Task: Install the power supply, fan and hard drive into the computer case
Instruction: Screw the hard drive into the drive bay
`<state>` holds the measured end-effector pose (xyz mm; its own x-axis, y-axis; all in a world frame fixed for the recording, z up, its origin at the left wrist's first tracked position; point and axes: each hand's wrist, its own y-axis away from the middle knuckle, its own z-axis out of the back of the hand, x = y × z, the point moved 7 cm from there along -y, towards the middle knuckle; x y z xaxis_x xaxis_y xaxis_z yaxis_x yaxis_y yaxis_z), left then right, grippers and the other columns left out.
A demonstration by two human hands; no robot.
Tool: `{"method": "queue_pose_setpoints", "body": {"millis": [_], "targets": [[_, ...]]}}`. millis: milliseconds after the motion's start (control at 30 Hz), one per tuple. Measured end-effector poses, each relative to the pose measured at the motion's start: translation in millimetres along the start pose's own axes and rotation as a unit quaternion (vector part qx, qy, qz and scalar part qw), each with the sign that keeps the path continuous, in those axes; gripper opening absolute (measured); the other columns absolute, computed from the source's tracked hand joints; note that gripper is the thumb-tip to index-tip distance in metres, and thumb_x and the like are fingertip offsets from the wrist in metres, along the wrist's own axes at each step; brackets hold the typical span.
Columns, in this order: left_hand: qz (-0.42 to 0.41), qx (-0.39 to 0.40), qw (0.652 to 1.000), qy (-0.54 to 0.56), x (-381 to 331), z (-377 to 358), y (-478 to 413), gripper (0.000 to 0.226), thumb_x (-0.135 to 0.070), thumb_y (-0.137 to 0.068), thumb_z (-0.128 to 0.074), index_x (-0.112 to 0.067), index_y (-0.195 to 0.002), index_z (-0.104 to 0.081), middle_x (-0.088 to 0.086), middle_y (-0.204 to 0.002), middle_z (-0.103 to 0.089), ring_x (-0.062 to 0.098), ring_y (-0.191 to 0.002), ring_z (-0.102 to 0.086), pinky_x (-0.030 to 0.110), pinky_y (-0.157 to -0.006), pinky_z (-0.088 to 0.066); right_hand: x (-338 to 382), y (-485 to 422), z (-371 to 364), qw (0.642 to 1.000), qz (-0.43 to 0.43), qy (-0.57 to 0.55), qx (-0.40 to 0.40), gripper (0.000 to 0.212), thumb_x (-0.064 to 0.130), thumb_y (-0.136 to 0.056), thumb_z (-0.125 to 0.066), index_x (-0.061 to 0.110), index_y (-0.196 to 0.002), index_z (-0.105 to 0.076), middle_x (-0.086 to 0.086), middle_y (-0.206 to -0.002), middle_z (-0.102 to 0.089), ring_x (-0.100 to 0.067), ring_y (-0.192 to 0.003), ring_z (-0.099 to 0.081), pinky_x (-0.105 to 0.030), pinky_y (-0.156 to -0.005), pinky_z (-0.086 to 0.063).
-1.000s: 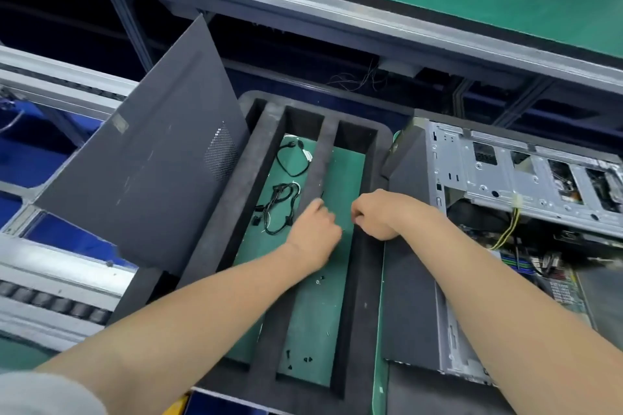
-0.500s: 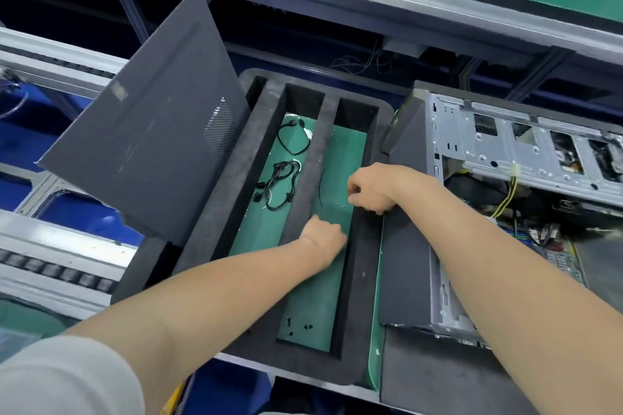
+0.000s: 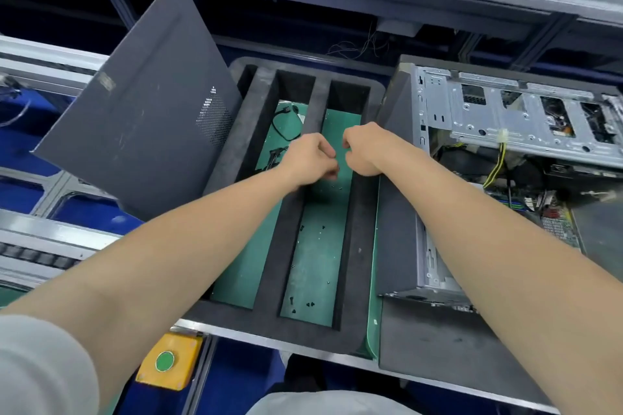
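Observation:
The open computer case lies on its side at the right, with its metal drive cage, yellow wires and motherboard showing. No power supply, fan or hard drive can be made out outside it. A black foam tray sits left of the case, and small black screws lie scattered in its right compartment. My left hand hovers over that compartment with thumb and fingertips pinched, apparently on a screw. My right hand is a fist beside it, almost touching; what it holds is hidden.
The case's dark side panel leans tilted at the left of the tray. Black cables lie in the tray's middle compartment. A yellow box with a green button hangs under the bench's front edge. Conveyor rails run behind and to the left.
My left hand has lifted from the tray floor and moved away from me to beside my right hand. The right hand has stayed a fist in nearly the same place.

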<state>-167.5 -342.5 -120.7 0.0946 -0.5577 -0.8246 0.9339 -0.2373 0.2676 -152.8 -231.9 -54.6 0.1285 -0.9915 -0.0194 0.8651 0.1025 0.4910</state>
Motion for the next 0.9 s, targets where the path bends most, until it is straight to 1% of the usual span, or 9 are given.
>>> {"method": "queue_pose_setpoints", "body": {"millis": [100,233,333,433,533,633,733,833,900], "targets": [[0.029,-0.027,0.979,0.201,2.8,19.8,-7.0,0.012,-0.005,-0.089,-0.064,-0.007,-0.088,-0.075,0.009,-0.083,-0.078,0.023,-0.081,-0.078,0.034,-0.086,-0.061,0.5,3.4,6.4,0.999,-0.001,-0.037,-0.027,0.038,0.014,-0.102,-0.046,0.011,-0.138,-0.058,-0.018,-0.138,-0.056,-0.035,-0.110,-0.065,-0.040,-0.094,-0.056],[0.025,-0.046,0.954,0.296,-5.6,35.9,-5.9,0.011,-0.005,-0.093,-0.065,0.000,-0.095,-0.075,0.014,-0.089,-0.077,0.024,-0.092,-0.077,0.036,-0.091,-0.060,-4.0,14.0,24.0,0.980,0.015,-0.157,-0.120,0.033,0.018,-0.103,-0.048,0.018,-0.131,-0.065,-0.012,-0.132,-0.060,-0.029,-0.107,-0.064,-0.034,-0.084,-0.051],[-0.012,-0.026,0.942,0.335,-30.3,38.0,-2.5,0.014,-0.005,-0.094,-0.066,0.003,-0.101,-0.075,0.016,-0.098,-0.077,0.026,-0.100,-0.075,0.033,-0.092,-0.059,-16.4,31.3,46.3,0.939,0.034,-0.275,-0.206,0.026,0.019,-0.099,-0.053,0.022,-0.114,-0.073,-0.003,-0.108,-0.073,-0.020,-0.094,-0.067,-0.029,-0.081,-0.054],[-0.070,-0.013,0.927,0.369,-73.7,35.5,-1.3,0.017,-0.007,-0.092,-0.068,0.003,-0.104,-0.076,0.016,-0.105,-0.076,0.025,-0.104,-0.074,0.031,-0.093,-0.058,-40.4,53.5,65.9,0.891,0.036,-0.377,-0.251,0.022,0.016,-0.094,-0.055,0.023,-0.098,-0.075,0.004,-0.082,-0.075,-0.019,-0.080,-0.074,-0.041,-0.079,-0.063],[-0.100,0.005,0.912,0.398,-118.8,19.1,-3.0,0.022,-0.009,-0.096,-0.067,0.007,-0.110,-0.071,0.019,-0.105,-0.076,0.028,-0.103,-0.074,0.033,-0.092,-0.058,-82.1,80.6,82.9,0.850,0.016,-0.424,-0.314,0.022,0.014,-0.092,-0.057,0.026,-0.088,-0.075,0.006,-0.070,-0.074,-0.012,-0.065,-0.074,-0.041,-0.072,-0.065],[-0.130,0.008,0.924,0.359,-156.9,-2.0,-2.1,0.023,-0.015,-0.100,-0.063,0.003,-0.114,-0.067,0.016,-0.102,-0.077,0.029,-0.101,-0.074,0.038,-0.093,-0.059,-128.7,103.9,83.3,0.837,-0.009,-0.427,-0.342,0.020,0.014,-0.092,-0.058,0.026,-0.090,-0.074,0.003,-0.071,-0.075,-0.011,-0.064,-0.074,-0.041,-0.076,-0.064],[-0.129,-0.108,0.947,0.273,-151.9,-7.5,4.3,0.017,-0.023,-0.102,-0.059,-0.007,-0.105,-0.065,0.008,-0.087,-0.077,0.023,-0.086,-0.077,0.037,-0.085,-0.061,-166.9,118.1,66.4,0.830,-0.026,-0.445,-0.336,0.021,0.014,-0.097,-0.058,0.026,-0.088,-0.073,0.000,-0.075,-0.076,-0.014,-0.066,-0.075,-0.044,-0.077,-0.064],[-0.037,-0.232,0.964,0.127,-97.0,-16.3,26.4,0.025,-0.034,-0.104,-0.053,-0.009,-0.102,-0.058,0.002,-0.083,-0.075,0.020,-0.079,-0.074,0.037,-0.078,-0.059,-185.9,125.5,44.3,0.825,-0.029,-0.470,-0.313,0.021,0.014,-0.099,-0.058,0.024,-0.086,-0.072,-0.004,-0.076,-0.076,-0.017,-0.069,-0.075,-0.046,-0.076,-0.064],[0.032,-0.244,0.966,0.084,-50.9,-30.1,42.7,0.020,-0.025,-0.105,-0.053,-0.006,-0.101,-0.055,0.004,-0.083,-0.073,0.025,-0.080,-0.074,0.033,-0.069,-0.056,-186.7,128.0,34.8,0.826,-0.017,-0.474,-0.305,0.024,0.014,-0.098,-0.058,0.027,-0.083,-0.070,-0.004,-0.075,-0.076,-0.019,-0.073,-0.075,-0.046,-0.077,-0.064]]}}
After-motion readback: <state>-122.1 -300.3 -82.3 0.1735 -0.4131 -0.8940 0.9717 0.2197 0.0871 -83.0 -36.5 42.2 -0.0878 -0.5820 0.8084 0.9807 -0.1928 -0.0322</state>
